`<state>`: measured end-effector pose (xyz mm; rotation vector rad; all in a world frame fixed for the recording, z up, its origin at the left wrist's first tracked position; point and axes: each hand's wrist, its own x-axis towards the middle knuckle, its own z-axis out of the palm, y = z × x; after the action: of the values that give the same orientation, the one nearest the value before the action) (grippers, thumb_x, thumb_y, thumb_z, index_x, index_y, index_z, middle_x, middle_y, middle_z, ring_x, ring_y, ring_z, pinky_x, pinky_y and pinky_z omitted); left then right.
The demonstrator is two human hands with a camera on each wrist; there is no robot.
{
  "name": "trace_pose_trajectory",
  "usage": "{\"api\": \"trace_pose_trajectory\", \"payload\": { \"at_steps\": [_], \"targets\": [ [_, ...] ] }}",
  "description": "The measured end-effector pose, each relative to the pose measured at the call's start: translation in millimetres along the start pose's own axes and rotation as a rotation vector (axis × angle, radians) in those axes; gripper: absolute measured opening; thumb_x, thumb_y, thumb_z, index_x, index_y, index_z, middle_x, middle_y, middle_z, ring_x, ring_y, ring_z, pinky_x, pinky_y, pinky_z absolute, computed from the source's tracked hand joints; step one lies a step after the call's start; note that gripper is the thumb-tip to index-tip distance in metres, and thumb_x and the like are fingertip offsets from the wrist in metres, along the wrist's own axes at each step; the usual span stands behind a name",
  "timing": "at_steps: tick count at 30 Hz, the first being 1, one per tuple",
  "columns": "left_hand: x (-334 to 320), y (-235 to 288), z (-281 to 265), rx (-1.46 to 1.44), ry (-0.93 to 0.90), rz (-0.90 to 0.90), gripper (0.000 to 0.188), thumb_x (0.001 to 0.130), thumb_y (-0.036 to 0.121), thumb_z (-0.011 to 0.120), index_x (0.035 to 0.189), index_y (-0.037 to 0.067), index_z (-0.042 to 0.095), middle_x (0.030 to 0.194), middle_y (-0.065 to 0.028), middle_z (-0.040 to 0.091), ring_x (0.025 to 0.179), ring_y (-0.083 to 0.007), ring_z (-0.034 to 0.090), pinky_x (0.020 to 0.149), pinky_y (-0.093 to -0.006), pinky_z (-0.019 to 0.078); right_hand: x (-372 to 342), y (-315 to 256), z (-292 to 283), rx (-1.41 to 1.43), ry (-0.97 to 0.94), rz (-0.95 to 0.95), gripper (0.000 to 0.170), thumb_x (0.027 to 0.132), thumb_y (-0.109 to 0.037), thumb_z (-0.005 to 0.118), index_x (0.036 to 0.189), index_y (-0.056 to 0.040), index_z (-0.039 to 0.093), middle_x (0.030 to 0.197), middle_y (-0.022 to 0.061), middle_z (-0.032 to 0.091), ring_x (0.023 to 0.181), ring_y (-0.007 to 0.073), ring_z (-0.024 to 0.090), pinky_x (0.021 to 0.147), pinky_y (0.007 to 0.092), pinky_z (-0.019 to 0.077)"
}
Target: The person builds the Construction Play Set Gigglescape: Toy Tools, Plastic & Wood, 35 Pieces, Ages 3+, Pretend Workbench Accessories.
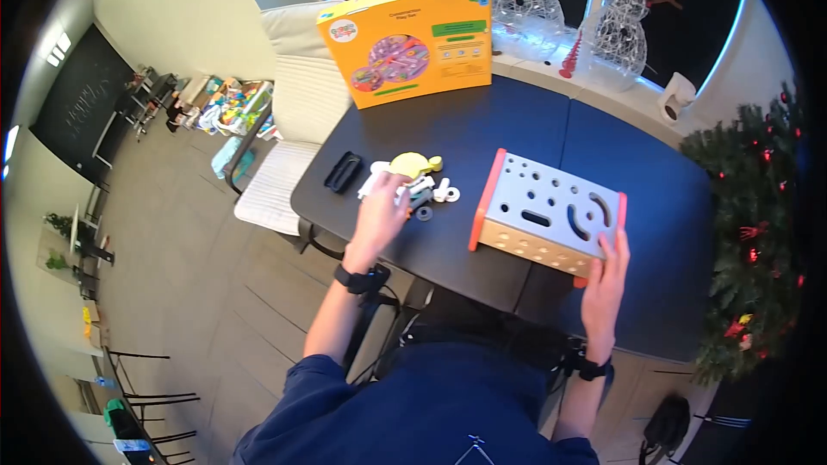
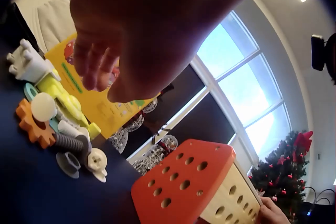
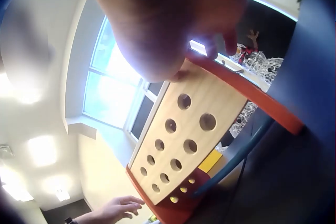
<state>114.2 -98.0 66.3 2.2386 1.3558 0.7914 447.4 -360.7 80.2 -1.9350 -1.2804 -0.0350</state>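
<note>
My left hand (image 1: 385,211) hovers over a pile of loose toy parts, fingers loosely bent and holding nothing. In the left wrist view the pile has an orange gear (image 2: 34,124), a grey screw (image 2: 68,142), a yellow piece (image 2: 60,98), a white castle-shaped piece (image 2: 30,64) and white round pieces. My right hand (image 1: 606,280) rests on the right front corner of a toy workbench box (image 1: 551,207), fingers extended along its edge. The box has a grey top with holes and slots, red end panels (image 2: 184,182) and a wooden side (image 3: 184,129) with round holes.
A yellow play set box (image 1: 413,43) stands at the back of the dark table (image 1: 508,120). A black tray-like piece (image 1: 344,171) lies left of the parts. Beyond the table are a cream chair (image 1: 293,103), lit snowman figures (image 1: 620,17) and a decorated tree (image 1: 749,241).
</note>
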Motion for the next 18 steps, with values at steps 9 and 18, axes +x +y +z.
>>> {"api": "trace_pose_trajectory", "payload": {
  "at_steps": [9, 18],
  "targets": [
    [-2.8, 6.9, 9.2, 0.152, -0.155, 0.065, 0.029, 0.1, 0.018, 0.073, 0.127, 0.01, 0.068, 0.124, -0.0161, 0.065, 0.1, -0.0387, 0.074, 0.082, -0.0506, 0.0591, 1.0, 5.4, -4.2, 0.132, 0.01, -0.038, 0.035, 0.11, -0.002, 0.052, 0.143, -0.0016, 0.063, 0.166, 0.0187, 0.046, 0.153, 0.0379, 0.046, 0.123, 0.0431, 0.0389],
    [3.0, -6.7, 48.0, 0.408, -0.101, 0.231, 0.029, 0.095, 0.016, 0.078, 0.12, 0.007, 0.065, 0.109, -0.0174, 0.064, 0.092, -0.0385, 0.074, 0.072, -0.0486, 0.0616, -1.3, 2.0, -4.6, 0.15, 0.028, -0.04, 0.034, 0.11, -0.007, 0.057, 0.144, -0.0046, 0.064, 0.168, 0.0183, 0.043, 0.153, 0.0372, 0.047, 0.121, 0.0431, 0.0428]
  ]
}}
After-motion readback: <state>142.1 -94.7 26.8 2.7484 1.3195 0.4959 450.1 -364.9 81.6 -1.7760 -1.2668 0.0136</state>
